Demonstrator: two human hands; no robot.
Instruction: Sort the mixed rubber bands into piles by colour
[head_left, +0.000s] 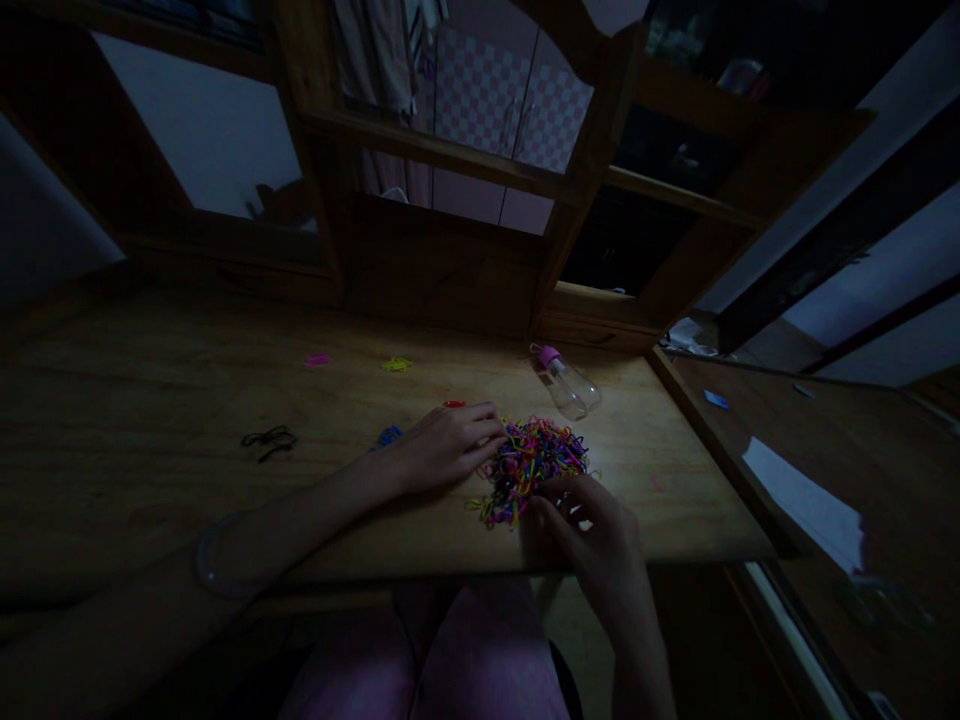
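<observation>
A heap of small colourful elastic bands point(544, 450) lies near the front edge of the wooden table. My left hand point(450, 447) rests at the heap's left side, fingers loosely extended, their tips touching the bands. At the near right edge of the heap, my right hand point(592, 520) has thumb and index finger drawn together in a pinch; what sits between them is too small and dark to make out. Sorted by colour are pink bands point(316, 359), yellow bands point(397, 364), black bands point(270, 440), blue bands point(389, 435) partly behind my left hand, and a red bit point(454, 404).
Behind the heap a clear bottle with a pink cap point(568, 383) lies on its side. A wooden shelf unit point(442, 260) rises along the table's back. To the right, a lower brown surface holds a white paper point(806, 500) and a small blue packet point(715, 399).
</observation>
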